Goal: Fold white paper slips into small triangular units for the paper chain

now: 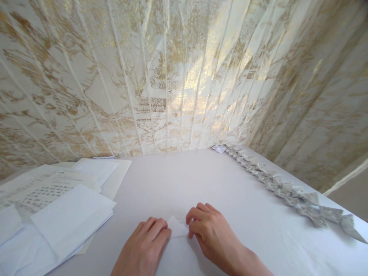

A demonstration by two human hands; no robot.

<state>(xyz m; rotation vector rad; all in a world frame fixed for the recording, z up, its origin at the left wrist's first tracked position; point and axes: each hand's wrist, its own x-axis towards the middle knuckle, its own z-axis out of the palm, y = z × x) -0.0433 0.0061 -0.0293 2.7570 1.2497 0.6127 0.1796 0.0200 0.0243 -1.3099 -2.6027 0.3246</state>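
A small white sheet of paper (177, 229) with a pointed top and a crease across it lies on the white table near its front. My left hand (146, 243) rests at the paper's left edge, its fingers pressed together on it. At the right edge, my right hand (209, 229) is curled, with thumb and index finger pinching the paper's side. The lower part of the sheet runs down between both hands and blends with the table.
Stacked white and printed papers (71, 218) cover the table's left side. Folded grey paper pieces (273, 182) form a long row along the right edge, with a small whitish piece (219, 148) at its far end. Gold-patterned curtains (172, 76) hang behind the table (161, 180).
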